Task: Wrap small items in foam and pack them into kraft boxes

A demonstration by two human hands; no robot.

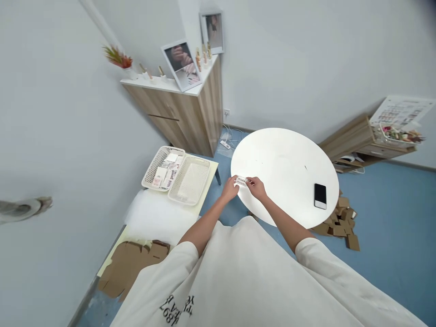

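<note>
My left hand (230, 188) and my right hand (257, 187) meet at the near left edge of a round white table (286, 168). Together they pinch a small clear flat packet (241, 180) with pale items inside, one hand at each end. The fingers of both hands are closed on it. The packet hovers just over the table's rim. What exactly lies in the packet is too small to tell.
A black phone (320, 195) lies on the table's right side. To my left, two white baskets (177, 175) stand on a low yellow table, one holding small packets. Flat cardboard pieces (131, 265) lie on the floor left, small brown boxes (342, 222) under the table's right edge.
</note>
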